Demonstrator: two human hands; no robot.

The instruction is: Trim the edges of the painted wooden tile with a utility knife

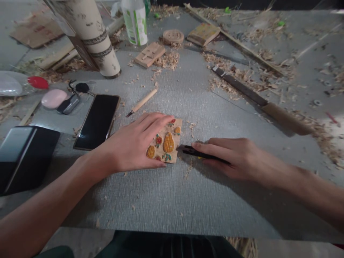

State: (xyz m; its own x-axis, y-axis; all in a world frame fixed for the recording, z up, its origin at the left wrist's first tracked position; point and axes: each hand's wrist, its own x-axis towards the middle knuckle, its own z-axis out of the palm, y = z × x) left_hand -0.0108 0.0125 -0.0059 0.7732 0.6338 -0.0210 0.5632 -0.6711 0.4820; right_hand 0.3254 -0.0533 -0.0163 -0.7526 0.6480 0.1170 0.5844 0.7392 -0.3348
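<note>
My right hand (pixel 233 159) gripping a black knife (pixel 192 151), lying sideways, tip pointing left at the edge of the painted block (pixel 168 142), my left hand (pixel 134 147) spread flat on it

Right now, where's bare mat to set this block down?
Bare mat: nearside, below left hand and right hand; also mid-table between small chisel and long knife. Crowded: phone, black case at left; shavings far side.

The left hand (pixel 137 143) is laid flat, palm down, fingers stretched out together, its forearm angled in from the lower left. The right hand (pixel 231 157) is curled into a grip (forefinger laid straight, pointing left), its forearm angled in from the right.
</note>
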